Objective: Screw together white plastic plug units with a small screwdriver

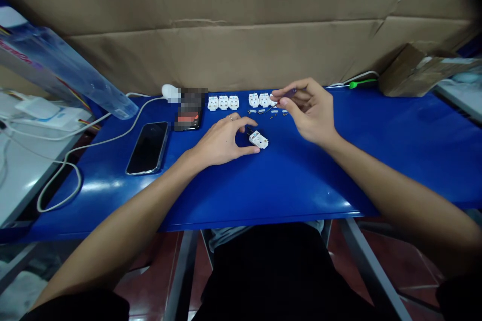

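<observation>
Brown cardboard [233, 55] walls off the back of this blue counter [241, 195], and out in the middle sits one white plug [258, 139], dark prongs pointing up and left. Around it curves the left hand [222, 141], thumb and forefinger well parted, the thumb right by the near side; whether it touches, we can't tell. Up on the other flank, the right hand [314, 110] pinches a thin screwdriver [289, 93] with a purple handle, its tip angled down toward the small metal bits [271, 117]. Crowding the back: three white plugs [224, 103] in a row, then three more [258, 100], the last partly masked by the right hand. Over to the left, a phone [147, 148] lies just outside the left forearm, a dark device [187, 115] behind it, and a white cable [77, 160] loops near the left end. Bare blue runs from the middle plug down to the front edge [263, 222], both forearms crossing it, and a broad stretch reaches right, under a cardboard box [404, 70] at the back.
</observation>
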`<state>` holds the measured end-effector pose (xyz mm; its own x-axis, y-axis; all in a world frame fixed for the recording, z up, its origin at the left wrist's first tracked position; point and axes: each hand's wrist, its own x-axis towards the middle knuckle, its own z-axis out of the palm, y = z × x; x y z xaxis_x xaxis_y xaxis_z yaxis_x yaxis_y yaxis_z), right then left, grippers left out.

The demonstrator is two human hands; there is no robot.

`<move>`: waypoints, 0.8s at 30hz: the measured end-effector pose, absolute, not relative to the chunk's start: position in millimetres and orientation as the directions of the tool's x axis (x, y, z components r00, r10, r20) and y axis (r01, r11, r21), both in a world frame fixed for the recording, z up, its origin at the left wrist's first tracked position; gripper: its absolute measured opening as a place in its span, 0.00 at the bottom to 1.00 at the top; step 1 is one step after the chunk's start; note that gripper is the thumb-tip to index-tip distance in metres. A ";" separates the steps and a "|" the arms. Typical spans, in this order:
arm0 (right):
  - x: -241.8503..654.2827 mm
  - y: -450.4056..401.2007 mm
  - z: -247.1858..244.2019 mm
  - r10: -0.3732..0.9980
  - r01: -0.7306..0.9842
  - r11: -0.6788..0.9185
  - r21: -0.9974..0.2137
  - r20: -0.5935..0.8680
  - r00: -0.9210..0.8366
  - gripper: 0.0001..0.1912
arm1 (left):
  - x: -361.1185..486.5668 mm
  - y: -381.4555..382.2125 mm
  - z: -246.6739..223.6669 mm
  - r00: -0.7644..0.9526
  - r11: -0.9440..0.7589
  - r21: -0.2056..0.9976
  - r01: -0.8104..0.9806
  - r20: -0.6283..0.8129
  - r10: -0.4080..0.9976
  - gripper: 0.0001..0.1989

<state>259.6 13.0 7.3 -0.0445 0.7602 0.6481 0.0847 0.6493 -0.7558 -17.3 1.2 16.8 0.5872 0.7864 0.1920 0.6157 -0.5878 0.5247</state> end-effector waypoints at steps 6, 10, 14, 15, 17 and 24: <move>255.8 20.0 -7.2 0.807 -0.004 0.583 -0.812 0.580 -0.115 0.22 | -20.3 8.6 18.7 0.655 -0.611 0.559 0.560 0.153 0.740 0.14; 244.3 12.3 -5.5 0.810 -0.015 0.566 -0.824 0.559 -0.176 0.22 | -22.8 12.6 18.7 0.624 -0.574 0.592 0.565 0.149 0.767 0.18; 240.1 9.9 -3.9 0.809 -0.023 0.558 -0.830 0.550 -0.207 0.21 | -24.2 13.7 18.6 0.621 -0.564 0.613 0.553 0.148 0.770 0.17; 240.3 10.2 -4.2 0.808 -0.024 0.558 -0.829 0.550 -0.211 0.21 | -24.5 13.9 18.6 0.621 -0.561 0.616 0.553 0.144 0.770 0.17; 241.4 10.8 -5.3 0.809 -0.023 0.556 -0.831 0.547 -0.217 0.21 | -25.4 14.9 18.7 0.620 -0.558 0.619 0.553 0.141 0.772 0.17; 243.9 9.5 -1.9 0.802 -0.022 0.573 -0.820 0.565 -0.192 0.19 | -30.2 19.7 19.9 0.619 -0.539 0.641 0.546 0.126 0.776 0.19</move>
<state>243.9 9.5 -1.9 -0.1921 0.8021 0.5655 -0.0216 0.5726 -0.8195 -30.2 19.7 19.9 0.6186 0.7756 0.1255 0.5458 -0.5392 0.6414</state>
